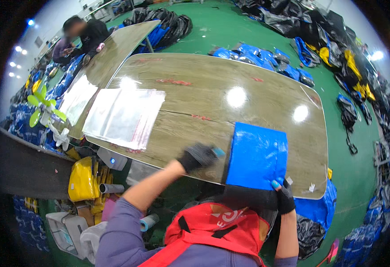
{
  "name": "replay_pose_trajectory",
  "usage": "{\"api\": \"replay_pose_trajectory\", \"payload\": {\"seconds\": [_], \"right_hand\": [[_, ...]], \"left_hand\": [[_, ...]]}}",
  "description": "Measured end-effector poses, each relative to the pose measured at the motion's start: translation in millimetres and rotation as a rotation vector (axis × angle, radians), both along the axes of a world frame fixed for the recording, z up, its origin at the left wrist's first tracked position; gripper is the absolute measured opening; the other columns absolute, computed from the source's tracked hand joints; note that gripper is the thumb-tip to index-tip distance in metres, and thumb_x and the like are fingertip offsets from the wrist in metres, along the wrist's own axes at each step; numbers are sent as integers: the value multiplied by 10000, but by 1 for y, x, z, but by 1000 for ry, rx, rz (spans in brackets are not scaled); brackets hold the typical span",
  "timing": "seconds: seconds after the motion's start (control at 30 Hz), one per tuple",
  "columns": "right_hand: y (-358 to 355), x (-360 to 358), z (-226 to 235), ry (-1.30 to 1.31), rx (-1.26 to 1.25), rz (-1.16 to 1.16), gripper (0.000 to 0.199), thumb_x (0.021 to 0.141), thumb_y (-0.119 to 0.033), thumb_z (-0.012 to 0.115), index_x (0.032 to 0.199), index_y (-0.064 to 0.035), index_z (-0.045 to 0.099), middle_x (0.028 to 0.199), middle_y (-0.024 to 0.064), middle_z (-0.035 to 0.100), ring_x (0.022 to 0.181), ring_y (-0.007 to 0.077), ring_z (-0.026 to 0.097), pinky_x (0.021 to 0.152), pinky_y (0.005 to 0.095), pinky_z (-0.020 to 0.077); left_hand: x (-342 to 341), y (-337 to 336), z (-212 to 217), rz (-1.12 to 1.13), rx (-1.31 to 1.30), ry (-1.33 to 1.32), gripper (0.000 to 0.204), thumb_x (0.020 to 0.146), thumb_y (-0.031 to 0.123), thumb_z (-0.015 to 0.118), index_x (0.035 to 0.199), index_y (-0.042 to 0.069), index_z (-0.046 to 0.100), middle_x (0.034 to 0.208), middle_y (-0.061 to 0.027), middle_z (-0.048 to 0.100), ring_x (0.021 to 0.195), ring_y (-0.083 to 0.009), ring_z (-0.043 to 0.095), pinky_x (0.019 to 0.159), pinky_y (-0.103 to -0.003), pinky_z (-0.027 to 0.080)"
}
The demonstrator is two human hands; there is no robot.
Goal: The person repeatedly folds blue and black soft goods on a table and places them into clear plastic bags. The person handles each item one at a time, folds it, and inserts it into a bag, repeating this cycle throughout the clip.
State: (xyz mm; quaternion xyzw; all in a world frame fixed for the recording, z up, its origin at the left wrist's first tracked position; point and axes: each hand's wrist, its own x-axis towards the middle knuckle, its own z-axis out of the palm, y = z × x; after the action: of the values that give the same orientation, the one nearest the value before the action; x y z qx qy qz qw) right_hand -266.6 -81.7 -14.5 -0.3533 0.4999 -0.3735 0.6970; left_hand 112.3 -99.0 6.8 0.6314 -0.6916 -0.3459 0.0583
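Note:
A folded blue plastic bag or sheet [258, 153], its lower part black, lies on the brown table's near edge and hangs a little over it. My right hand [285, 198], in a black glove with bare, blue-wrapped fingertips, grips its near right corner, thumb on top. To the left of the blue piece, my left hand [198, 158] is over the table in a grey-black glove, apart from the piece. Motion smears its fingers, and a light blue patch shows at their tips. Whether that hand holds anything is unclear.
A stack of clear plastic bags [123, 116] lies on the table [195, 89] at left. A green-bladed fan [45, 109] stands beyond it. Yellow bundles [82, 180] sit below the left edge. Blue and black bundles lie on the green floor. Other people [85, 38] are at the far left table.

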Motion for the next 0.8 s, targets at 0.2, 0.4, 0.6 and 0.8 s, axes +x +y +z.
{"api": "replay_pose_trajectory", "payload": {"seconds": [0.2,0.4,0.6,0.8], "right_hand": [[14,-14,5,-125,150,-136,632,845,-174,654,1405,-60,384,1324,140,516,1143,322,548,943,453,479],[20,-20,-9,-227,199,-181,593,882,-192,625,1414,-84,386,1384,133,477,1181,335,532,958,476,474],[19,-19,2,-171,41,-232,694,829,-153,654,1441,-64,338,1361,146,483,1181,329,524,984,461,452],[32,-52,69,167,-120,-127,757,734,-139,746,1395,-7,402,1257,145,564,1084,245,580,911,376,495]], "left_hand": [[263,-5,-16,635,-786,-593,197,721,255,677,876,135,654,904,-112,634,891,-330,584,818,-442,462],[303,-8,-73,740,-777,-315,134,780,208,645,865,106,657,865,-100,653,859,-305,612,786,-425,483],[80,-38,-31,473,-512,333,130,799,207,651,831,82,638,791,-134,647,793,-293,632,707,-402,495],[-65,-35,-57,-15,-727,306,128,787,167,647,810,48,605,765,-136,614,767,-315,590,693,-418,458]]}}
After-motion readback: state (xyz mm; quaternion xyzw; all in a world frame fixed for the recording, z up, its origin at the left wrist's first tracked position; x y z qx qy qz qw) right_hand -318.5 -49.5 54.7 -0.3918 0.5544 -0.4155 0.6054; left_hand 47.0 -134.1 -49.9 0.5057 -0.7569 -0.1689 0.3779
